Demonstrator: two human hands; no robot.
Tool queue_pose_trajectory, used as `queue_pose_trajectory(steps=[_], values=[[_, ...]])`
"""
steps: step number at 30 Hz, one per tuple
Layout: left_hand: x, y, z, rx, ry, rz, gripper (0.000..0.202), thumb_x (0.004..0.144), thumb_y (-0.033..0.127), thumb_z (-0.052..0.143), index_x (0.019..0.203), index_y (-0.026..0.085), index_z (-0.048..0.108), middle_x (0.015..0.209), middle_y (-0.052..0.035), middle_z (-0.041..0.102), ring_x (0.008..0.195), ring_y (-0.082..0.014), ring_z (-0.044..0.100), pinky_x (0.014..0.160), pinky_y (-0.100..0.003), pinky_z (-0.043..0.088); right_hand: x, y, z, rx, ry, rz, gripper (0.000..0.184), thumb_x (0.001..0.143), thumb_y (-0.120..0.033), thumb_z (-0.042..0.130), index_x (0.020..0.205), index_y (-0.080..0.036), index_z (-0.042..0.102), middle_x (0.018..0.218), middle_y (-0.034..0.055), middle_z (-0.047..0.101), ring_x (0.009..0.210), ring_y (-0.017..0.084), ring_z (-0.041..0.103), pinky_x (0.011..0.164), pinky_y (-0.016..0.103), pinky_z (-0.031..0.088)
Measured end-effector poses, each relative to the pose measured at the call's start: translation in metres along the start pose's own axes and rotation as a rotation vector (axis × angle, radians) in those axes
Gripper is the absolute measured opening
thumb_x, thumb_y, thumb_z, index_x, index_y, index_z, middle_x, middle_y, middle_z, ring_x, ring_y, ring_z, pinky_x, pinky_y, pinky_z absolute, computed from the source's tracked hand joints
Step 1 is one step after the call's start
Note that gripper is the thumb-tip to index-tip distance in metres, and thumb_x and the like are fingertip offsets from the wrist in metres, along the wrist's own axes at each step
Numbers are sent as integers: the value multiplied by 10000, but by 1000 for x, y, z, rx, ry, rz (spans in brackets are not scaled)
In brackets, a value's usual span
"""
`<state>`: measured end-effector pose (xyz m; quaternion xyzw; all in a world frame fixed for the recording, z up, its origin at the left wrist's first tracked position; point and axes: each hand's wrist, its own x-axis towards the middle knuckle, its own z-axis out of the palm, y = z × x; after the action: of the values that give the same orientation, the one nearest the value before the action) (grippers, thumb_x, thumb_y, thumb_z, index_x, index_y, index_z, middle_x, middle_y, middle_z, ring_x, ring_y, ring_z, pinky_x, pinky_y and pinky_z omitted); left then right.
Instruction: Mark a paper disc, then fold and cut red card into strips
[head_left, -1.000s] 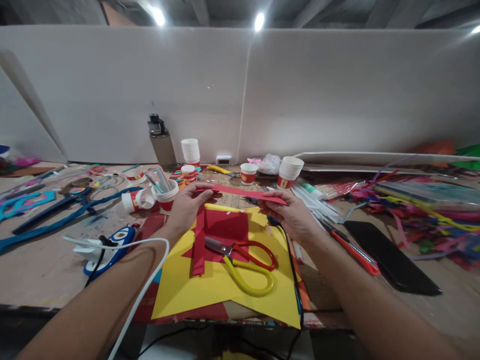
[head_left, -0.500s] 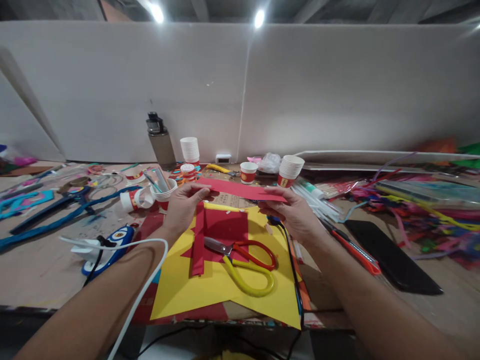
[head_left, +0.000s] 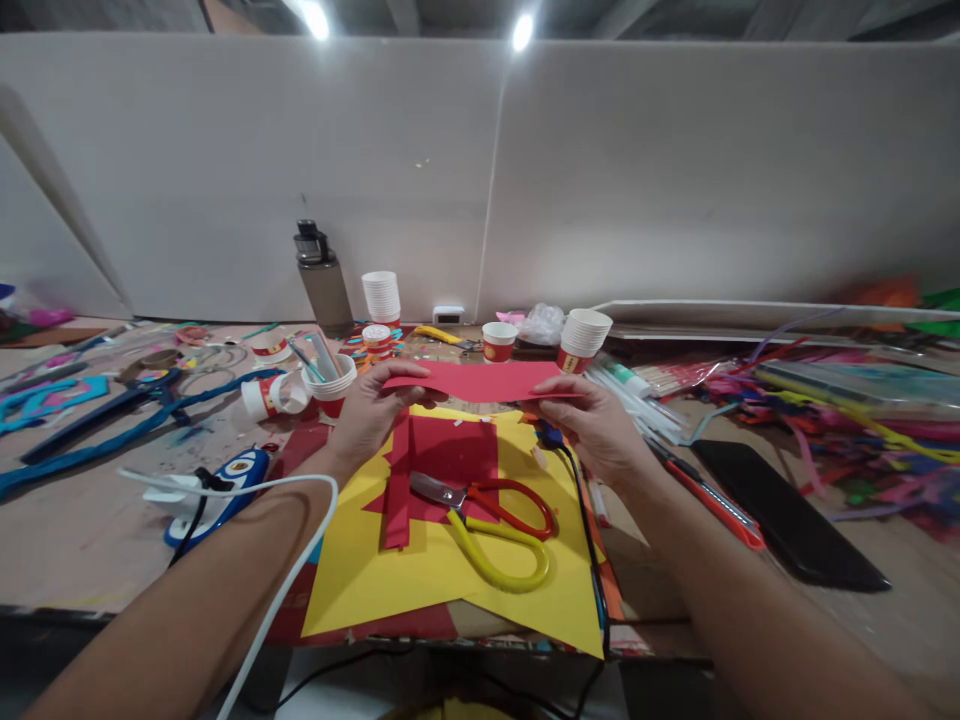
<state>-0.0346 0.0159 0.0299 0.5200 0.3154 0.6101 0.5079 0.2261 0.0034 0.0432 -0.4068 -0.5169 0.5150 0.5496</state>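
Observation:
A red paper strip [head_left: 484,382] is stretched level between my two hands, above the work surface. My left hand [head_left: 381,405] pinches its left end between thumb and fingers. At the right end, my right hand [head_left: 589,415] has the same kind of pinch. Below lies a yellow paper sheet [head_left: 390,592] with red paper [head_left: 457,448] on top of it. A narrow folded red strip [head_left: 397,490] lies along the left of that red paper. Scissors [head_left: 480,520] with one red and one yellow handle rest across the papers, blades closed.
Paper cups [head_left: 585,335] and a bottle [head_left: 322,285] stand along the back. A utility knife [head_left: 712,500] and black phone [head_left: 787,515] lie right. On the left are a blue power strip [head_left: 217,500] and a white cable [head_left: 300,560], which passes over my left forearm.
The red strip's left end has come down and toward me, while its right end has risen slightly, so it now lies more level. Both hands still hold it. The scissors and papers stay put.

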Motion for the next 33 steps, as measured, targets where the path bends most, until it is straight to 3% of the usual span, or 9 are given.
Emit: queue_pose_trajectory(steps=[5,12,18,25,33], values=[[-1,2,-1,26,22,56,296,612,360,817,805,175,688,770,-39,711,743,-205,707,704,-311,564,-2,-3,2,-50,32,-44,283,558,-287,842,815,-254,729,868,-15,707,757,131,646,713,266,515],[-1,0,-1,-49,-23,81,237,635,357,806,737,166,708,731,-61,728,776,-241,716,738,-356,569,2,5,-6,-2,44,-79,180,618,-329,825,746,-243,732,749,-7,709,695,152,645,697,306,523],[2,-3,-5,-36,-50,47,240,692,342,767,848,166,722,794,-87,746,802,-259,721,711,-353,572,6,8,-13,54,59,-122,199,635,-321,823,804,-255,742,792,-17,730,760,155,661,765,311,524],[6,-6,-11,5,-3,86,190,727,316,738,826,154,721,803,-88,748,815,-240,718,739,-335,568,7,7,-14,8,91,-116,217,654,-333,811,839,-247,737,833,-9,739,772,146,665,793,311,524],[-3,-3,6,-12,-50,-54,232,701,292,760,859,160,653,825,-80,744,808,-239,720,736,-343,562,5,8,-6,49,140,-71,215,640,-327,814,790,-211,713,786,0,721,720,138,660,742,300,542]])
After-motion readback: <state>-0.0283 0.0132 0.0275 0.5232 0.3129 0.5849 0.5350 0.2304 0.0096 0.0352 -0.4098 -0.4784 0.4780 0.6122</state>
